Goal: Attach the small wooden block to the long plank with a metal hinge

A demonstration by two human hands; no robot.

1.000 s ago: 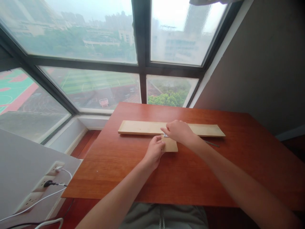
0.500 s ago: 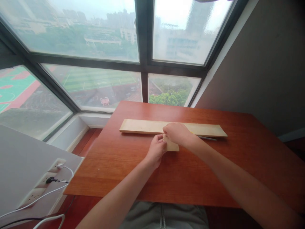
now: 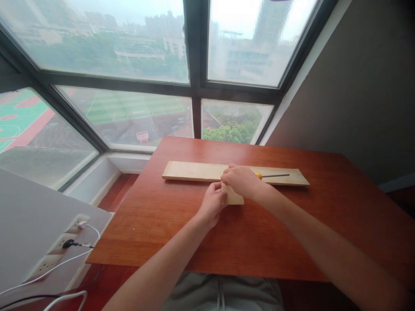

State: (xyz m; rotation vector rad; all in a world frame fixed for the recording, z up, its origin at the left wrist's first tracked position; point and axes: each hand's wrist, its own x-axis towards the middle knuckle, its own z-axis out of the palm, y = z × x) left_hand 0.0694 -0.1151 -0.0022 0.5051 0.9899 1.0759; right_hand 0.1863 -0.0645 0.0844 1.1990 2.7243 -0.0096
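A small pale wooden piece (image 3: 234,198) stands on the table in front of the long board, and my left hand (image 3: 214,199) is closed on its left side. My right hand (image 3: 239,178) is closed just above its upper left corner. Inside that hand is a screwdriver (image 3: 275,175) with a yellow handle, its metal shaft sticking out to the right over the board. The right fingertips meet near the left thumb; whatever small thing may lie between them is hidden. Behind both hands lies the long pale wooden board (image 3: 194,169).
The reddish-brown wooden table (image 3: 155,224) reaches toward the window (image 3: 129,108). At the lower left, a white wall carries sockets (image 3: 60,245) with plugged-in cables. A grey wall (image 3: 363,86) rises on the right.
The screwdriver's shaft has swung up from the board's front edge to lie over the board, and more of the yellow handle shows. My right hand has turned slightly; the left stays put.
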